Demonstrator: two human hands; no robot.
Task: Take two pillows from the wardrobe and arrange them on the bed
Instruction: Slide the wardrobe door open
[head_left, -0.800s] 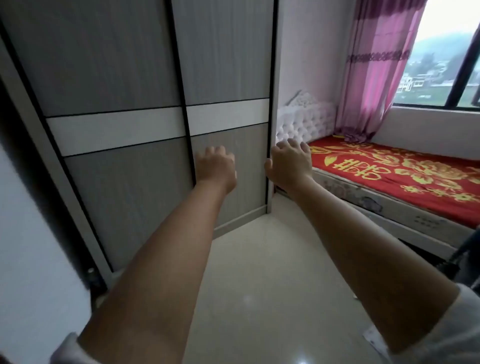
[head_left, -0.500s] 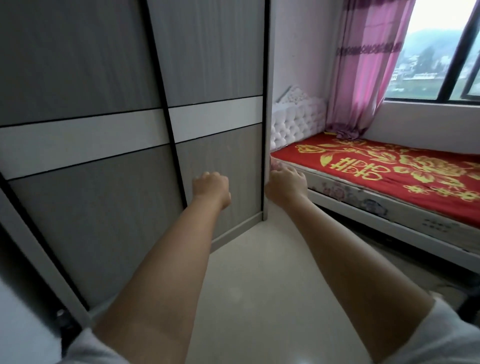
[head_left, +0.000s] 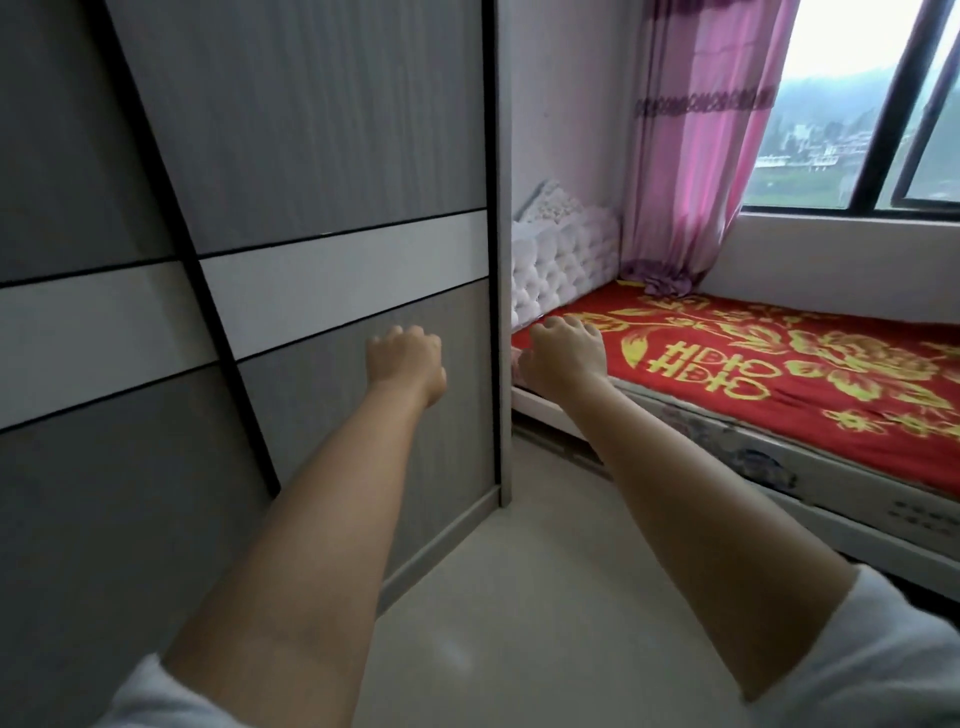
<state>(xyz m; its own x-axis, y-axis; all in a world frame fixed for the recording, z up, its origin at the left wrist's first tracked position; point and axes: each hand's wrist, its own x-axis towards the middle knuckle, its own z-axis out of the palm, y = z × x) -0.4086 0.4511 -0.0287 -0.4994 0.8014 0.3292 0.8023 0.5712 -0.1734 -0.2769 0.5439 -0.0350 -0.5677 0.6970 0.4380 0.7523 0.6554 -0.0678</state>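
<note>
The wardrobe (head_left: 322, 156) fills the left half of the head view, its two grey sliding doors with a white band both closed. No pillow is in view. My left hand (head_left: 406, 362) hovers in front of the lower right door panel, fingers curled into a loose fist with nothing in it. My right hand (head_left: 563, 354) is just right of the wardrobe's right edge, fingers bent and slightly apart, holding nothing. The bed (head_left: 779, 374), under a red cover with gold patterns, lies to the right behind that hand.
A white tufted headboard (head_left: 563, 260) stands against the wall beside the wardrobe. A pink curtain (head_left: 696, 156) hangs at the window (head_left: 857, 114) above the bed. Pale tiled floor (head_left: 519, 597) runs between wardrobe and bed.
I have come closer to the wardrobe. My left hand has curled from loosely spread into a fist, and my right hand now sits by the wardrobe's right edge.
</note>
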